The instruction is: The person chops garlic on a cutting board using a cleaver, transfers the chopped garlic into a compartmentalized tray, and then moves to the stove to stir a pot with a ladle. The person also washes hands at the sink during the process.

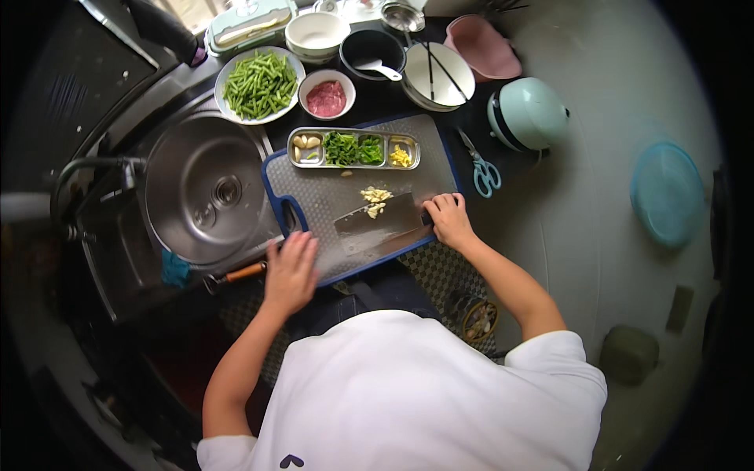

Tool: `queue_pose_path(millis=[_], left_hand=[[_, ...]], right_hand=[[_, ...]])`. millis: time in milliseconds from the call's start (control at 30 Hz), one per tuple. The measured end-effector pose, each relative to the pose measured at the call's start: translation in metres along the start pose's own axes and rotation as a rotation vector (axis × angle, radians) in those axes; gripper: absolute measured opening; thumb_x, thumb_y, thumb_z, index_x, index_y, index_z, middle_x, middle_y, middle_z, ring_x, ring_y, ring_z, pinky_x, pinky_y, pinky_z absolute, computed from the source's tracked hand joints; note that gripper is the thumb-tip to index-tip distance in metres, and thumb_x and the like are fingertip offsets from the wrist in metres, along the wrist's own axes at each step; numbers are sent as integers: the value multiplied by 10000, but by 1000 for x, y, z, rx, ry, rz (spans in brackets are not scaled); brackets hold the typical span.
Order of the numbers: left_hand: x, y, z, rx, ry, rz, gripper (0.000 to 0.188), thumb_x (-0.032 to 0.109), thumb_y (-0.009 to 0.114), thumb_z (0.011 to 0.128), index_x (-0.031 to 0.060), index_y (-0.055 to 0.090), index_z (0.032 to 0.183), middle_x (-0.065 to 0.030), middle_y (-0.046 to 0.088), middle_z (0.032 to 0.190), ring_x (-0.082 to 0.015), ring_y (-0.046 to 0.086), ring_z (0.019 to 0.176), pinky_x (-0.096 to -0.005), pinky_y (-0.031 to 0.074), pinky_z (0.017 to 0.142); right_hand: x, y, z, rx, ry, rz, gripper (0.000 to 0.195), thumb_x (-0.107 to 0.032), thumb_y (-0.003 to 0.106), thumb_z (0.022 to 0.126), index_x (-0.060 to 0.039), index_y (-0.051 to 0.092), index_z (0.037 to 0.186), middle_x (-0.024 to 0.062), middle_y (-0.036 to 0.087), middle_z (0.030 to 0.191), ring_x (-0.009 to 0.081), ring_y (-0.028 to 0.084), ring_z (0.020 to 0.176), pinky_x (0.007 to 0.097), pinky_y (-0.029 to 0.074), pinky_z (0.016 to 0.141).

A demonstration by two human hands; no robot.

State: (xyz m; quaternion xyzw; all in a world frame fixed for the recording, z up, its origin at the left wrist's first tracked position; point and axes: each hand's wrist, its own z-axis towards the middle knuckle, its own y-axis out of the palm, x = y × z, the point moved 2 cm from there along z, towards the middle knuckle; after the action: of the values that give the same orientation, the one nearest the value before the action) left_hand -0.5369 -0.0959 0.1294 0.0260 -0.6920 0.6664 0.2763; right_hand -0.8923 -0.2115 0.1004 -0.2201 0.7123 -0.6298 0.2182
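Observation:
A cleaver (386,226) lies flat on the blue-edged cutting board (330,200), and my right hand (450,219) is at its dark handle by the board's right edge. Chopped garlic (376,195) sits against the blade's far edge, with some pieces on the blade. My left hand (293,274), a little blurred, is over the board's near left corner with its fingers apart, holding nothing. A divided steel tray (353,166) across the board's far part has garlic cloves (306,141), chopped greens (340,148) and a yellow minced food (400,156) in its compartments.
Left of the board is a steel sink (177,194) with a faucet (88,165). Behind stand a plate of cut green beans (260,85), a bowl of raw meat (326,99), a black pot (372,50) and a bowl with chopsticks (439,76). Scissors (486,175) and a mint-green appliance (527,115) are at right.

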Motion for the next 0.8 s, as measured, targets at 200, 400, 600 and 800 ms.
queue_pose_path(millis=[200,400,600,800], left_hand=[[89,79,57,-155,-84,48,737,438,517,877,6,273,1422,-126,218,1513,-256,150,1418,-509,65,1126],[112,96,85,-145,-193,80,801,519,460,889,-1,207,1444,-123,146,1536,-251,97,1429,-469,40,1137],[120,94,107,-101,-223,83,800,540,438,895,-17,234,1431,-138,168,1527,-255,113,1425,-463,64,1136],[116,96,117,-61,-242,61,777,537,428,905,-17,262,1423,-150,217,1510,-269,158,1415,-474,97,1129]], right_hand=[[14,-2,6,34,-165,127,275,-77,672,614,-142,571,861,45,494,851,221,483,851,362,354,711],[24,-10,8,193,-150,92,129,-54,600,665,-144,567,751,17,472,784,203,489,801,334,351,694],[29,-15,10,208,-159,92,111,-73,600,673,-152,568,744,2,481,779,184,494,792,330,354,692],[26,-22,14,193,-195,87,109,-75,610,659,-150,564,724,1,491,762,182,507,785,335,362,683]])
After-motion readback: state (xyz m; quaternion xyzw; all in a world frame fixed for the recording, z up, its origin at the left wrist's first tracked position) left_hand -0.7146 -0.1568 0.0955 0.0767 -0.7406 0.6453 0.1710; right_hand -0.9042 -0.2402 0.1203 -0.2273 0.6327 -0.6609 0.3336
